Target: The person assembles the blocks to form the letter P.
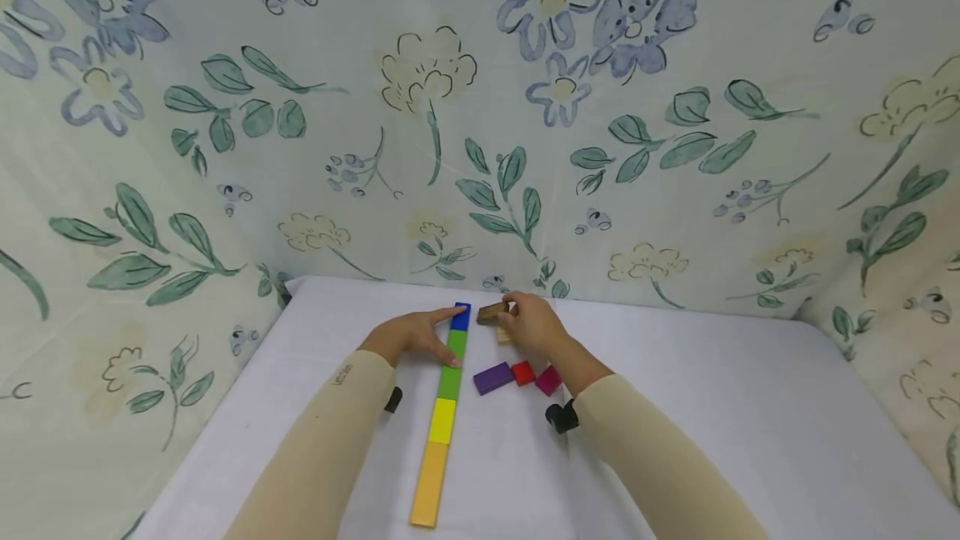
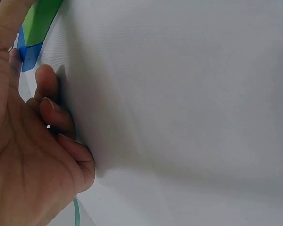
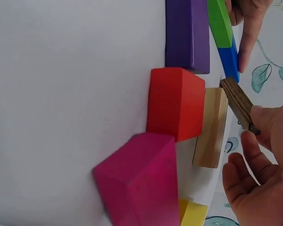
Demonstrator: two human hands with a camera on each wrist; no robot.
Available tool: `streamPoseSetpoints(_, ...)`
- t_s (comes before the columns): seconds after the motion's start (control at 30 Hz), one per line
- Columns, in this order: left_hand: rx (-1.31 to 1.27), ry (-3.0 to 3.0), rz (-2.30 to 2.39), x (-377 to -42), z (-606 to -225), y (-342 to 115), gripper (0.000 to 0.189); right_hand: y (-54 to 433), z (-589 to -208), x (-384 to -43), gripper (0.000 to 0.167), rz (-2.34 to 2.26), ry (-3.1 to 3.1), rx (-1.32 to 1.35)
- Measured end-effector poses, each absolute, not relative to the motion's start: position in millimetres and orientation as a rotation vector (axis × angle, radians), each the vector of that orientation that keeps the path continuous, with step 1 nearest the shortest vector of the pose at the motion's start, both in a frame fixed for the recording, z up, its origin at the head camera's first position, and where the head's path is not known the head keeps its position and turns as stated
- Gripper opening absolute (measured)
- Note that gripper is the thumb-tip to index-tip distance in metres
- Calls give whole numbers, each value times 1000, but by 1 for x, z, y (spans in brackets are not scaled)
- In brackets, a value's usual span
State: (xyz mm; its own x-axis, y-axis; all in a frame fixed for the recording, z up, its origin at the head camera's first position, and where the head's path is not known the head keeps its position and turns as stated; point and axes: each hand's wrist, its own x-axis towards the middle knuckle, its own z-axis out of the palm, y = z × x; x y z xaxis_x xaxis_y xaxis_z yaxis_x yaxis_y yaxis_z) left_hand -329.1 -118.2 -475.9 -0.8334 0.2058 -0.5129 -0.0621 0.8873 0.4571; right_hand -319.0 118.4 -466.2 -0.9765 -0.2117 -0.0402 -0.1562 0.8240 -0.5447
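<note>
A straight row of flat blocks runs away from me: orange [image 1: 430,482], yellow [image 1: 442,422], two green [image 1: 449,385], then blue [image 1: 461,319] at the far end. My left hand [image 1: 405,335] lies across this row, its index finger on the blue block and its thumb at the green ones; its other fingers are curled in the left wrist view. Between thumb and fingers, my right hand [image 1: 536,325] pinches one end of a dark brown wooden block [image 3: 238,100], tilted just right of the blue block. A pale wooden block [image 3: 211,127] stands close below it.
Nearer me lie a purple block [image 1: 492,378], a red block [image 1: 522,372] and a magenta block [image 1: 549,380]. The right wrist view also catches a yellow block [image 3: 194,214]. A white cloth covers the table [image 1: 712,432]; behind it hangs a flowered curtain [image 1: 480,107].
</note>
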Motion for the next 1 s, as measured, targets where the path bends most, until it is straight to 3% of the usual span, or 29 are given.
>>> streamPoseSetpoints(0.43,88,2454,613,-333,-475,-116,111,119,-486,-333,38,-918,2783,-104)
streamPoseSetpoints(1.0,66,2462,607,-334,-477,-118,112,112,-482,-335,37,-837,2784,-86)
